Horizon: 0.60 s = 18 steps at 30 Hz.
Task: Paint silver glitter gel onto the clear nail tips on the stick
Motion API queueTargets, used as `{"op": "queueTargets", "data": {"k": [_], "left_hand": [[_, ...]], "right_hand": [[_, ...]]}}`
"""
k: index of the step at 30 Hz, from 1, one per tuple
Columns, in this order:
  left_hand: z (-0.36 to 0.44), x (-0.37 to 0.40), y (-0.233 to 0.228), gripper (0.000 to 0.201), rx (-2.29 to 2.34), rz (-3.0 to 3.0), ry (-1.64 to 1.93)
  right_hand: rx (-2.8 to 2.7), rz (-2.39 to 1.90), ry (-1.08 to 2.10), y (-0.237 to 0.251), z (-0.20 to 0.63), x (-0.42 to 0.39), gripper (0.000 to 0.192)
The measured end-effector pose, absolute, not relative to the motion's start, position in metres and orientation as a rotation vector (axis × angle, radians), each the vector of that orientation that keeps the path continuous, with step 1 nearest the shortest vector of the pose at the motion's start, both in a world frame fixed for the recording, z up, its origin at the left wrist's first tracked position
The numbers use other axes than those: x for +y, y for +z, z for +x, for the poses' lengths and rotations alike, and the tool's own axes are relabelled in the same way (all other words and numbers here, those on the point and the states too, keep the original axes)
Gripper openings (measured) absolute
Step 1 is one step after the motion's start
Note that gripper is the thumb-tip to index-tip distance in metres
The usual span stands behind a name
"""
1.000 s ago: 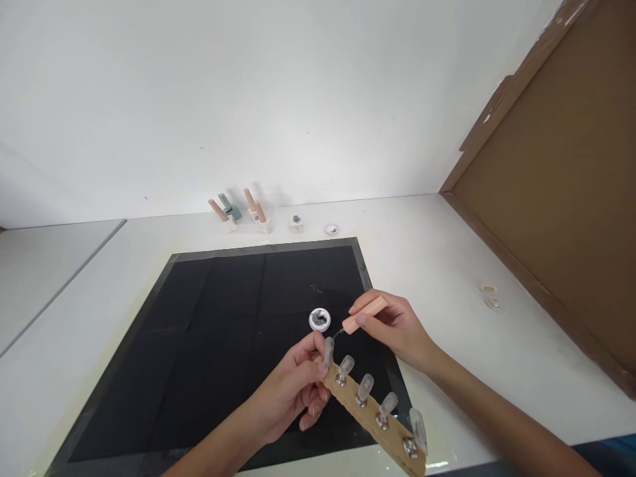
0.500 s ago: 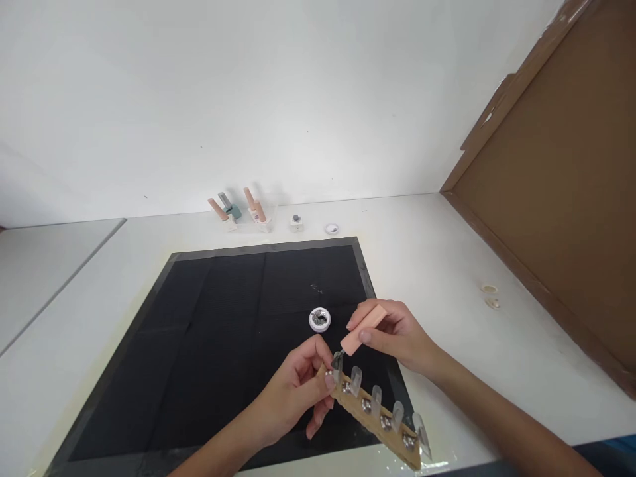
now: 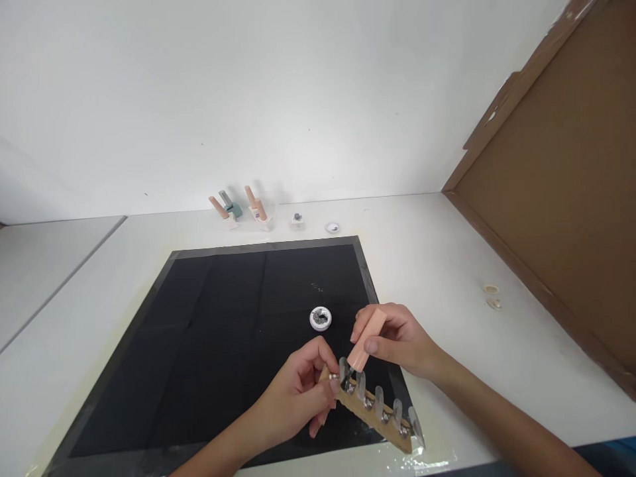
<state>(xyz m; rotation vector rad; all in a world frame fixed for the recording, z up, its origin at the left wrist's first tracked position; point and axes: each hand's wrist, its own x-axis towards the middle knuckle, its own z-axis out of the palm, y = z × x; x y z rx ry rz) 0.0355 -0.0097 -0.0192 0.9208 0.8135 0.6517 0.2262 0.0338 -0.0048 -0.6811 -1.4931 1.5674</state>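
- Wooden strip [image 3: 373,414] carrying a row of clear nail tips [image 3: 378,396] on metal studs; it hangs above the near right corner of the black mat [image 3: 218,344], slanting down toward the right, its far end just past the mat's edge.
- Left hand [image 3: 298,391]: fingers curled shut around the strip's upper left end, thumb on top, forearm entering from below.
- Right hand [image 3: 395,338]: thumb and fingers pinch a peach brush handle [image 3: 365,339], tilted so its lower end meets the first nail tip beside the left thumb.
- Small round jar [image 3: 320,318]: rests on the mat just beyond both hands.
- White table [image 3: 447,265]: open surface right of the mat; brown board [image 3: 561,218] bounds it farther right.
- Bottles [image 3: 241,211]: well apart, lined along the back wall.
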Motion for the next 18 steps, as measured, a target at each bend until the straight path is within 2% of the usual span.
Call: {"op": "queueTargets", "data": {"k": [12, 18], "left_hand": [[0.0345, -0.0154, -0.0225, 0.034, 0.841, 1.080, 0.602], [0.0345, -0.0159, -0.0233, 0.033, 0.820, 1.065, 0.610]], "right_hand": [[-1.439, -0.939, 1.550, -0.0003, 0.2214, 0.0381, 0.027], [-1.447, -0.769, 1.592, -0.0011, 0.2240, 0.0340, 0.027]]}}
